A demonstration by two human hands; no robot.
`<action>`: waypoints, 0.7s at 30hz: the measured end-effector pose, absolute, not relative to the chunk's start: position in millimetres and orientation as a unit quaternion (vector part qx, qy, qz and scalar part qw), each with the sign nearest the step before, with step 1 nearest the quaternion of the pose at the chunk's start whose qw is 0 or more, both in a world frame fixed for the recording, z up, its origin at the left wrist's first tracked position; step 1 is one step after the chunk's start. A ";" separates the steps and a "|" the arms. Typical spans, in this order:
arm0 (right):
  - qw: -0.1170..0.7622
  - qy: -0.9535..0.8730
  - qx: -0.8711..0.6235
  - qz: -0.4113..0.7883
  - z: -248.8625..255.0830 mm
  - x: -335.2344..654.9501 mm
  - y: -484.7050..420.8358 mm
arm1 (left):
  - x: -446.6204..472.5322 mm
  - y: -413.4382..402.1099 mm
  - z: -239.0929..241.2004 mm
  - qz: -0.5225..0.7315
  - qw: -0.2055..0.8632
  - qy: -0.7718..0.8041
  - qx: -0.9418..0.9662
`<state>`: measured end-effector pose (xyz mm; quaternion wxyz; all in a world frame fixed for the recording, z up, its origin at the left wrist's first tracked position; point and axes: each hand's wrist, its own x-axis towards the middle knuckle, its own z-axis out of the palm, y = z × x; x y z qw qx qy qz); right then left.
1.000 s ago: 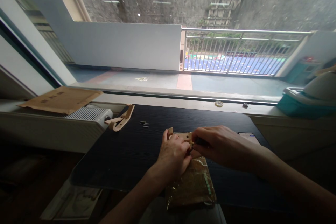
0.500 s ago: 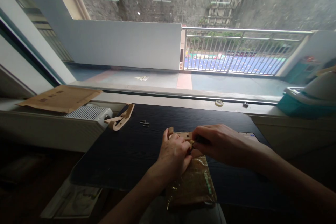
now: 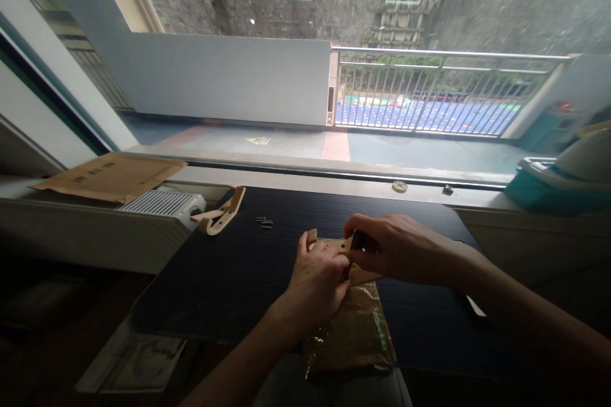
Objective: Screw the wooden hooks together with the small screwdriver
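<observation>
L hand gripping wood bracket, ctr of frame; R hand closed on dark tool at it, so prob mid-job imo. Few screws left of ctr, loose, prob not in yet.

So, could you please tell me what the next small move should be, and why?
I would probably give the dark handheld tool a slight turn with the right hand, since the left hand holds the pale wooden piece with a round hole and the tool sits close beside it, its tip hidden.
</observation>
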<state>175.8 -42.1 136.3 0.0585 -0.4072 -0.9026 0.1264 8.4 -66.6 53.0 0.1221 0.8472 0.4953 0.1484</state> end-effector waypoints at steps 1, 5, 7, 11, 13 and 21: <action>0.057 -0.909 -0.392 0.128 138.1 177.6 -42.0 | 8.1 -66.7 52.8 0.149 0.123 0.494 0.848; 0.056 -0.927 -0.349 0.129 141.7 182.1 -41.8 | 7.9 -67.5 53.6 0.143 0.127 0.490 0.851; 0.054 -0.927 -0.349 0.125 140.3 181.2 -42.0 | 8.3 -68.0 54.8 0.140 0.124 0.492 0.850; 0.044 -0.916 -0.386 0.099 134.9 175.6 -43.0 | 8.7 -69.1 57.1 0.131 0.117 0.498 0.849; 0.038 -0.910 -0.405 0.076 134.5 173.4 -43.9 | 8.6 -69.3 57.3 0.126 0.114 0.500 0.849; 0.023 -0.930 -0.359 0.075 147.7 176.7 -47.3 | 9.4 -68.5 56.7 0.120 0.118 0.497 0.851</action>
